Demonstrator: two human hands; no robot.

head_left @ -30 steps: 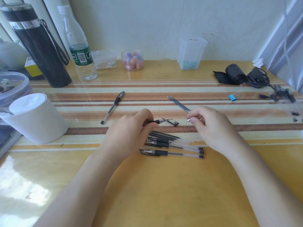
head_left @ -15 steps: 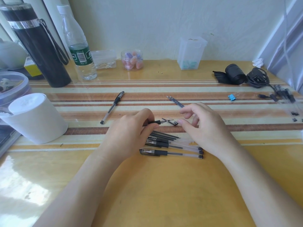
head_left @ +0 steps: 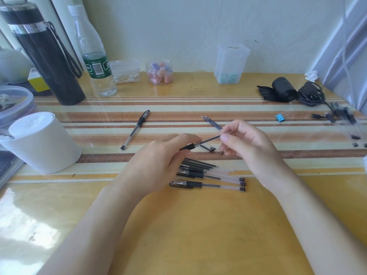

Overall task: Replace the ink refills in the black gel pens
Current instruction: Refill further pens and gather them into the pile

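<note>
Head: left hand (head_left: 158, 161) grips one pen (head_left: 188, 147); right hand (head_left: 250, 149) pinches one refill (head_left: 210, 139).

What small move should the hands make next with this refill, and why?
Probably the right hand should push the refill fully into the black grip piece that the left hand holds. One end sits in that piece, and the right hand pinches the other.
</note>
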